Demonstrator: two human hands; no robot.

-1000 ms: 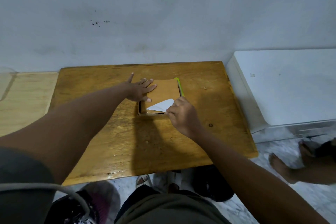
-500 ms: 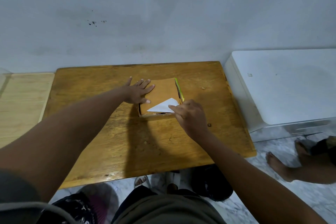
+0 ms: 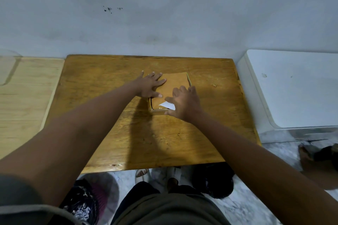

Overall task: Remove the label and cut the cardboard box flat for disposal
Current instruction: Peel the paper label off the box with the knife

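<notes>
Two hands meet on our cardboard box (image 3: 174, 83) at the centre of the worktop (image 3: 102, 82): left hand (image 3: 149, 86) spread flat on its upper left, right hand (image 3: 184, 104) with fingers spread, covering part of the white label (image 3: 167, 104); a white appliance (image 3: 296, 87) stands at far right

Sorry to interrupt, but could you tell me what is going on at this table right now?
A person is working on a small cardboard box lying on the wooden table. The left hand presses flat on the box's top to steady it. The right hand, fingers spread, reaches over the white label at the near corner, which is partly peeled up. A green-edged tool lies along the box's right side. The box looks uncut.
</notes>
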